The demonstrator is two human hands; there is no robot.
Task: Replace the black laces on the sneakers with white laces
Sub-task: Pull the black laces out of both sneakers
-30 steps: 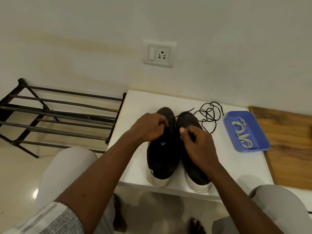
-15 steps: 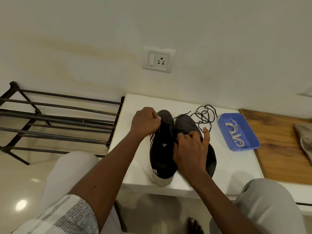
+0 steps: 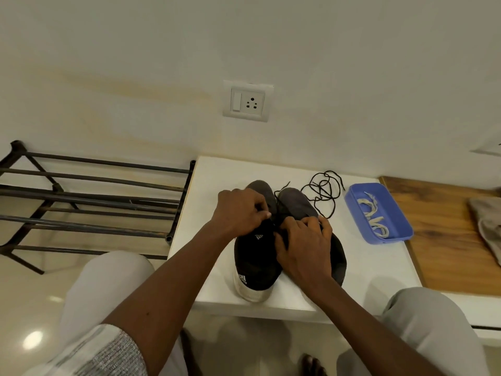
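Two black sneakers with white soles stand side by side on a white table (image 3: 374,270), toes pointing away. The left sneaker (image 3: 254,261) shows a white logo on its tongue. My left hand (image 3: 240,210) pinches the black lace over that sneaker's lacing. My right hand (image 3: 306,248) lies over the right sneaker (image 3: 296,200), its fingers curled at the gap between the two tongues; what it grips is hidden. A loose black lace (image 3: 324,194) lies coiled on the table behind the shoes. White laces (image 3: 372,213) lie in a blue tray (image 3: 398,226).
A dark metal shoe rack (image 3: 89,202) stands left of the table. A wooden surface (image 3: 450,234) adjoins the table on the right, with a beige cloth (image 3: 488,226) at its edge. A wall socket (image 3: 248,101) sits above. My knees flank the table's front edge.
My left hand has come down from the left shoe's far side onto its lacing. My right hand has curled its fingers in toward the gap between the shoes. The camera tilted slightly.
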